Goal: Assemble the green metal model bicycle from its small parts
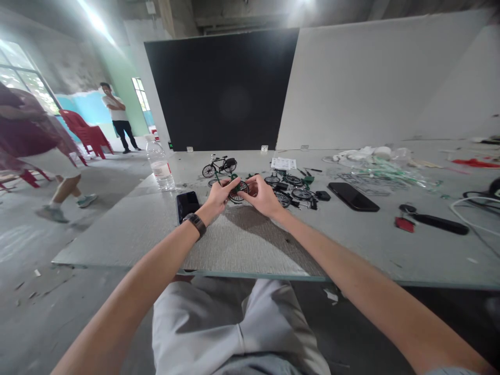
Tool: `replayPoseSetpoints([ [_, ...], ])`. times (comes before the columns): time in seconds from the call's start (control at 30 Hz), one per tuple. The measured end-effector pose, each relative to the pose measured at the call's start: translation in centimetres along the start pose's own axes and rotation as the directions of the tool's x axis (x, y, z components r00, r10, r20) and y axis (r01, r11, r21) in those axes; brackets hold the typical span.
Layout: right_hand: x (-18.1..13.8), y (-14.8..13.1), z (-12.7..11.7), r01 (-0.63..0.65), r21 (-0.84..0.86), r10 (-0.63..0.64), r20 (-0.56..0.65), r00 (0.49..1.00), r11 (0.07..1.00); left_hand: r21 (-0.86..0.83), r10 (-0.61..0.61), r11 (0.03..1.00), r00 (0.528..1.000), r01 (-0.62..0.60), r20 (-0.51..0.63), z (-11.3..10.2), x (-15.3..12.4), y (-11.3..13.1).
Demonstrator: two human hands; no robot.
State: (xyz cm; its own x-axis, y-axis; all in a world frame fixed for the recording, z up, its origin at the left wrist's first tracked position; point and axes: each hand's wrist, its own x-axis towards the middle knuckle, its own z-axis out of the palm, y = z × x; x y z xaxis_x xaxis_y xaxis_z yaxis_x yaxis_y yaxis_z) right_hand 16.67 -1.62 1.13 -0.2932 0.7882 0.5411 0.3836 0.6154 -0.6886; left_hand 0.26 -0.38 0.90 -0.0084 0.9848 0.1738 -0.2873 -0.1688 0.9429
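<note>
"What do the hands have?"

"The left hand [219,195] and the right hand [260,195] are both clenched on a small green model bicycle [238,191], pinching it between fingers and thumbs. Neither has let go."

"Where's the model?"

"Between the hands, held low over the grey table [242,245], toward its far side."

"What's close by?"

"Just beyond sits a finished black model bicycle [219,166]. To the right, loose spoked wheels [292,187] and small black parts [312,200] are scattered below an instruction sheet [283,163]. A black smartphone [187,205] lies just beside the left hand, and a black watch [196,224] circles the left wrist."

"And farther out?"

"A plastic water bottle [160,165] stands at the table's left edge. A second smartphone [353,196] lies to the right, near crumpled plastic wrapping [375,161]. Off left, one person [117,114] stands with folded arms near a red plastic chair [84,133], while another person [39,151] is on foot closer by."
</note>
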Motion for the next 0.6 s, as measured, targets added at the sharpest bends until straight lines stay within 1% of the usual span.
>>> replayPoseSetpoints([
  [0.1,-0.1,-0.2,-0.1,-0.018,-0.013,0.019,0.005,1.0,1.0,0.015,0.01,1.0,0.999,-0.01,0.039,-0.2,0.1,-0.2],
  [0.2,0.0,-0.2,-0.2,-0.04,-0.02,0.04,0.013,0.999,0.999,0.006,0.009,1.0,0.997,-0.01,0.073,0.0,-0.2,0.1],
  [0.37,0.1,0.3,0.1,-0.038,-0.006,0.038,-0.012,0.999,0.999,-0.011,-0.005,1.0,0.994,0.006,0.106,0.2,-0.5,0.5],
  [0.47,0.2,0.7,0.2,-0.031,0.011,0.031,-0.02,0.999,0.999,-0.028,-0.006,1.0,0.991,0.01,0.131,-0.1,0.0,0.1],
  [0.6,0.2,0.6,0.1,-0.044,0.019,0.044,-0.024,0.999,0.999,-0.059,-0.011,0.998,0.98,0.023,0.196,-0.6,0.5,-0.5],
])
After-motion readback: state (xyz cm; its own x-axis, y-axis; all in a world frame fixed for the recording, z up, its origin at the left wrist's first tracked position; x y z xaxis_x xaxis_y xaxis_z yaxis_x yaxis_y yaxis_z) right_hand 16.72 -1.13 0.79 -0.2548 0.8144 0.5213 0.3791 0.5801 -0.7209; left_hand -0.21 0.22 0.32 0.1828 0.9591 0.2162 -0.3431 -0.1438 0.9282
